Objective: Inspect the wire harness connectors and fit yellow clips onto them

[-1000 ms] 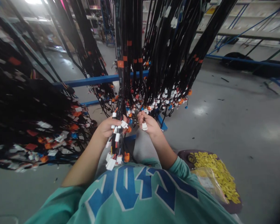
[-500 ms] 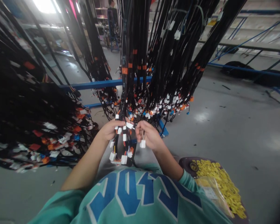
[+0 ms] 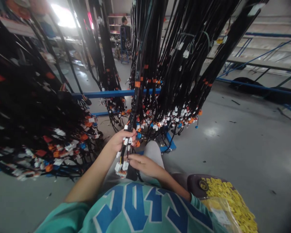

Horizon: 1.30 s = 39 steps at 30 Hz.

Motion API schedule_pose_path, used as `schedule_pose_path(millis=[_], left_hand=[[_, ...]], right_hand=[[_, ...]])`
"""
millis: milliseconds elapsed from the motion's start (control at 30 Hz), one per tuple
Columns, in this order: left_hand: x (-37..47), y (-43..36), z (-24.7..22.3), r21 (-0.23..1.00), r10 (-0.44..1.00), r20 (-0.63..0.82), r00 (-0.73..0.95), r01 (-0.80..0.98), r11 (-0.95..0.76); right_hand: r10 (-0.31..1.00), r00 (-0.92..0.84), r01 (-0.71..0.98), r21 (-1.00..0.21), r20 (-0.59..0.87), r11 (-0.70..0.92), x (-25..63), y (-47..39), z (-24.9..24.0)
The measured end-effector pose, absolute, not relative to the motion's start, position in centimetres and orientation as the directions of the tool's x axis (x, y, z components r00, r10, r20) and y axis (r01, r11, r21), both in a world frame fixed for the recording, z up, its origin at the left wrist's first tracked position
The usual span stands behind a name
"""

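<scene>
My left hand (image 3: 122, 139) is closed around a black wire harness (image 3: 135, 108) that hangs in front of me. Small white connectors show by its fingers. Below the grip, loose ends dangle with larger white connectors (image 3: 125, 165) and a whitish-orange connector (image 3: 121, 174) at the bottom. My right hand (image 3: 144, 165) lies lower, to the right of these ends. Its fingers are stretched out, with the tips against or just beside the wires; contact is hard to make out. Blue and orange connectors (image 3: 138, 136) hang just right of my left hand.
Thick bundles of black harnesses (image 3: 181, 71) hang ahead, and more (image 3: 38, 106) crowd the left. A blue frame bar (image 3: 106, 94) crosses behind. At my right stands a dark tray (image 3: 193, 183) with many yellow pieces (image 3: 229, 197) and a plastic bag (image 3: 218, 210). A person (image 3: 126, 30) is far back.
My right hand has come down and left from beside my left hand, and its fingers have straightened. The white connector that dangled from it is no longer there. My left hand keeps its hold.
</scene>
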<state>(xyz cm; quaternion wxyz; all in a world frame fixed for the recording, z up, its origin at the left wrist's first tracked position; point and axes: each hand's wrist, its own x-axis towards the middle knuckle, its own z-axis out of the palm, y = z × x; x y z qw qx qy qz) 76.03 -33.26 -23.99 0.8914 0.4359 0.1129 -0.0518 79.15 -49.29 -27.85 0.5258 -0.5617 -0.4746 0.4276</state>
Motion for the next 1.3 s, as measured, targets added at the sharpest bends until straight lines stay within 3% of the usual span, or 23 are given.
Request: schedule_pose_path(millis=[67, 167, 300, 567, 767, 900, 1000, 1100, 1300], left_hand=[[75.8, -33.1, -23.8, 0.777, -0.006, -0.236, 0.972, 0.193, 0.599], [75.3, -33.2, -23.7, 0.808, 0.013, -0.21, 0.978, 0.166, 0.565], [74.6, -33.4, -23.8, 0.851, 0.071, -0.189, 0.979, 0.128, 0.509], [73.9, -32.9, -24.5, 0.707, -0.161, -0.09, 0.983, 0.177, 0.685], [74.1, -33.4, -25.0, 0.608, -0.193, -0.057, 0.98, 0.187, 0.772], [74.3, -33.6, -24.9, 0.593, -0.187, -0.068, 0.98, 0.191, 0.782], [74.3, -33.7, -24.6, 0.606, -0.165, -0.079, 0.983, 0.179, 0.775], [74.2, -33.7, -24.2, 0.64, -0.107, -0.111, 0.988, 0.153, 0.753], [74.1, -33.0, -23.9, 0.623, 0.017, -0.224, 0.974, 0.13, 0.771]], right_hand=[[0.993, 0.117, 0.046, -0.999, 0.004, -0.001, 79.2, -49.8, -27.7], [0.993, 0.097, -0.143, -0.988, -0.064, -0.049, 79.9, -50.6, -28.0], [0.946, 0.294, -0.312, -0.949, -0.137, -0.041, 81.5, -51.1, -28.4], [0.831, 0.551, -0.257, -0.963, -0.082, 0.076, 82.8, -50.1, -28.1], [0.797, 0.603, -0.235, -0.963, -0.035, 0.135, 81.8, -49.3, -27.5], [0.836, 0.537, -0.368, -0.923, -0.114, 0.111, 81.0, -48.9, -27.9], [0.925, 0.316, -0.594, -0.804, -0.212, 0.019, 80.0, -48.8, -28.2], [0.972, 0.135, -0.716, -0.697, -0.191, -0.037, 79.4, -49.0, -28.4], [0.961, 0.26, -0.645, -0.758, -0.098, 0.097, 81.2, -50.9, -28.4]])
